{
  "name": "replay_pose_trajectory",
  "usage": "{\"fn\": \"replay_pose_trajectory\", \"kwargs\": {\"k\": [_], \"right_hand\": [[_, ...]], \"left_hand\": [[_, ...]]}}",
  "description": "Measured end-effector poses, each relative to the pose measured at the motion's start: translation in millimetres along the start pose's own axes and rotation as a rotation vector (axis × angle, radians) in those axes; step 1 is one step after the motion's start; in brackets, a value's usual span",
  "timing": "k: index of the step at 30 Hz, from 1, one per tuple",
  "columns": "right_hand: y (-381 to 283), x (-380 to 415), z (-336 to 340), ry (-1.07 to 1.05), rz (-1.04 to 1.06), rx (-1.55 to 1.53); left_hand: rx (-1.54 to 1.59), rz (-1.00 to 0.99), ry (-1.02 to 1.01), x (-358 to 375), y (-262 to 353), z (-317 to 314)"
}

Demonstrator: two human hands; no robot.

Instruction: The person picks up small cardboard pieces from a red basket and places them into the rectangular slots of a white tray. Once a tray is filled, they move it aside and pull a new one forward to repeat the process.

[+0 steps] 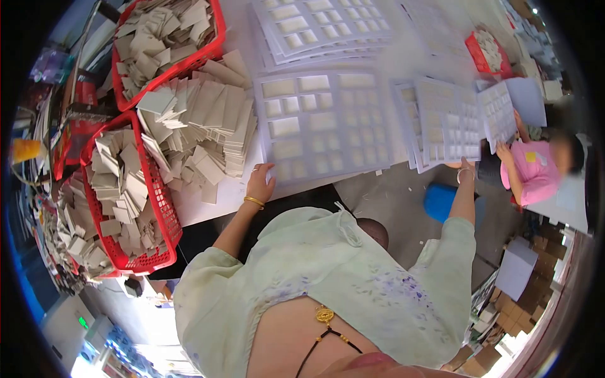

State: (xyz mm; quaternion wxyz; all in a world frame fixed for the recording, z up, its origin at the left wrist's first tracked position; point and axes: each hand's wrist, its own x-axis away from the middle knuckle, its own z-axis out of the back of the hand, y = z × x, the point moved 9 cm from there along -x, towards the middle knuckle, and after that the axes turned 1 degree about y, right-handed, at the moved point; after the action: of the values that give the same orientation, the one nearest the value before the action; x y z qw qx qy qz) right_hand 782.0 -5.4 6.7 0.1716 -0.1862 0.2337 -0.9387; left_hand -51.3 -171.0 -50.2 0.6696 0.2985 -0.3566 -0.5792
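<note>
A white board with rectangular cut-out windows (333,113) lies flat on the table in front of me. My left hand (259,183), with a ring and a gold bangle, rests at its near left corner, fingers apart. Off to the right, my right hand (465,167) grips the near edge of another white windowed board (435,120), which overlaps others beneath it. Part of that hand's fingers is hidden by the board. Left of my left hand lies a large loose heap of grey-beige rectangular card pieces (217,113).
Red plastic baskets (165,208) full of similar pieces stand at the left; another red basket (484,53) is far right. More windowed boards (328,38) are stacked at the back. A co-worker in pink (535,167) holds a board at right. A blue stool (441,201) stands below the table.
</note>
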Motion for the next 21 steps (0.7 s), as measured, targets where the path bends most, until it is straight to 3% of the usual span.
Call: {"fn": "replay_pose_trajectory", "kwargs": {"k": [2,4,7,11,15,21], "right_hand": [[-44,4,-21,0.095,0.355,0.185],[-99,59,-51,0.209,0.719,0.407],[-180,160,-132,-0.164,0.952,0.492],[-255,350,-235,-0.383,1.379,0.709],[-293,508,-301,-0.671,1.543,0.4],[-322,621,-376,-0.737,1.653,0.33]], "left_hand": [[0.004,0.021,0.008,1,1,0],[-0.011,0.032,0.025,1,2,2],[-0.049,0.031,0.028,0,17,9],[-0.048,0.059,-0.033,2,12,5],[-0.058,0.035,-0.015,10,25,29],[0.04,0.095,0.12,44,9,79]]}}
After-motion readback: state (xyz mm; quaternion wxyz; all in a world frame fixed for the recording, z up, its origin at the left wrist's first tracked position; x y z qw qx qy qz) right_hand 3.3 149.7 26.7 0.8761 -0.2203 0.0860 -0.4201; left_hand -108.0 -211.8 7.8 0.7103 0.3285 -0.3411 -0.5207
